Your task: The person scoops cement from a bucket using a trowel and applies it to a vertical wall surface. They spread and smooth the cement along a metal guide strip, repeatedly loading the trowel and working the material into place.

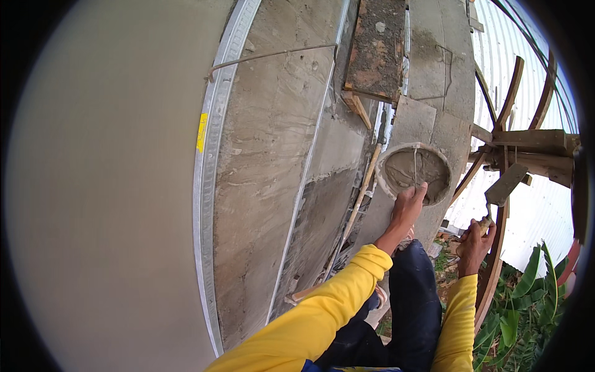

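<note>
"Two grips are being logged; what is being held in each?"

"By the left hand (409,208), the thin handle (416,160) of a round bucket (380,177) is being grasped, fingers curled closed. By the right hand (476,248), a trowel (506,185) is being gripped, its blade being held apart from the bucket, to the right."

"Where is the bucket being supported?"

"On a grey board (455,139), ahead of the legs; wet mortar (396,167) is being contained inside its rim."

"How much is being judged done?"

"The broad grey surface (111,186) at left is being judged smooth, possibly finished. The wall band (266,124) beside the metal strip (206,167) is being noted as rough, thus apparently left undone. Plenty of mortar is being retained in the bucket; whether any is being carried on the blade cannot be told."

"Is any writing being read?"

"A yellow label (202,132) is being borne by the metal strip; its marks are being recorded as too small to read. No brand is being made out."
</note>
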A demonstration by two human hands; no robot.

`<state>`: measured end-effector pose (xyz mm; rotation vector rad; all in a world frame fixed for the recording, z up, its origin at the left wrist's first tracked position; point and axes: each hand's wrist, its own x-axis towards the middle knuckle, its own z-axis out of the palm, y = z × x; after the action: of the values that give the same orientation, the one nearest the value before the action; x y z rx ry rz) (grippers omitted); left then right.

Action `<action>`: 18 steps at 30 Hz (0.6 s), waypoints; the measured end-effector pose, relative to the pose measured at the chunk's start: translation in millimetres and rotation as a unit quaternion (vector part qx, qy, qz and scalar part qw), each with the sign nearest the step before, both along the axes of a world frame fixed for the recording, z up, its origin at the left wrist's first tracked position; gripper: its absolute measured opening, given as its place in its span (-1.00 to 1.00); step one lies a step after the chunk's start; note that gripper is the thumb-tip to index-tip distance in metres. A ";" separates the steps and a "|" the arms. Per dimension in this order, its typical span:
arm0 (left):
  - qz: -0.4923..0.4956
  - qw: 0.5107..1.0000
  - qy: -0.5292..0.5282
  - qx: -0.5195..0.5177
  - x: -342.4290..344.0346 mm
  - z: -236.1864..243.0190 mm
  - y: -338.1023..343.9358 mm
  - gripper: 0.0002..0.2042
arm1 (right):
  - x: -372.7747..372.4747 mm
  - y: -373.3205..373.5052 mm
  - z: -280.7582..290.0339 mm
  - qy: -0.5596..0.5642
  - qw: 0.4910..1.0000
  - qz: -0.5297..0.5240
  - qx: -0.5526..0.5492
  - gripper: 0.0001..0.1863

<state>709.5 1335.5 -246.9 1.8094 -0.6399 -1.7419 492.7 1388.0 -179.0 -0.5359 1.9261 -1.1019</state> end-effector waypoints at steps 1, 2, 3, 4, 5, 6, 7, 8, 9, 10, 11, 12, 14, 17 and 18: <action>0.012 0.999 0.026 -0.021 -3.0 -15.1 -6.9 -0.53 | 3.0 -2.6 -4.7 -0.016 0.999 -0.019 -0.033 -0.53; 0.022 0.997 0.054 -0.042 -8.9 -27.1 -10.8 -0.54 | 9.2 -3.8 -6.7 -0.030 0.996 -0.042 -0.066 -0.53; 0.042 0.996 0.078 -0.034 -9.8 -36.9 -13.2 -0.55 | 14.3 -5.4 -10.3 -0.050 0.995 -0.033 -0.080 -0.54; 0.044 0.992 0.108 -0.052 -12.9 -49.8 -13.4 -0.55 | 16.3 -4.8 -16.7 -0.068 0.993 -0.025 -0.094 -0.55; 0.046 0.987 0.138 -0.070 -15.5 -61.0 -13.6 -0.56 | 6.6 1.4 -32.5 -0.076 0.994 0.010 -0.079 -0.57; 0.049 0.980 0.169 -0.090 -16.2 -71.6 -13.7 -0.56 | 4.5 3.2 -42.8 -0.067 0.995 0.017 -0.067 -0.57; 0.055 0.978 0.179 -0.091 -12.0 -83.8 -12.6 -0.57 | 3.4 5.1 -49.3 -0.090 0.993 0.039 -0.061 -0.57; 0.057 0.976 0.190 -0.094 -4.2 -95.4 -13.9 -0.58 | 2.6 6.0 -57.1 -0.112 0.990 0.058 -0.058 -0.57; 0.060 0.973 0.201 -0.098 3.9 -105.7 -15.5 -0.58 | 2.0 6.7 -67.1 -0.113 0.989 0.051 -0.075 -0.57; 0.073 0.975 0.191 -0.088 14.6 -113.7 -17.4 -0.59 | 3.3 8.8 -79.4 -0.118 0.988 0.043 -0.093 -0.57; 0.084 0.977 0.180 -0.080 26.6 -120.6 -19.1 -0.59 | 4.7 10.5 -92.0 -0.123 0.985 0.033 -0.112 -0.57; 0.096 0.978 0.170 -0.073 35.1 -127.8 -20.6 -0.59 | 3.3 9.7 -106.1 -0.120 0.982 0.035 -0.143 -0.57; 0.025 0.993 0.091 -0.072 57.7 -152.5 -20.0 -0.61 | 5.2 7.5 -128.8 -0.145 0.975 0.031 -0.167 -0.57; -0.052 0.994 -0.021 -0.092 78.5 -170.2 -28.8 -0.61 | 7.6 -0.6 -157.5 -0.167 0.960 0.030 -0.222 -0.58; -0.081 0.990 -0.050 -0.102 89.2 -175.2 -31.9 -0.61 | 11.2 -4.2 -163.4 -0.174 0.955 0.033 -0.240 -0.58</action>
<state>798.7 1303.5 -422.1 1.7508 -0.9931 -1.6279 503.9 1383.9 -342.5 -0.6119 1.3286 -1.5186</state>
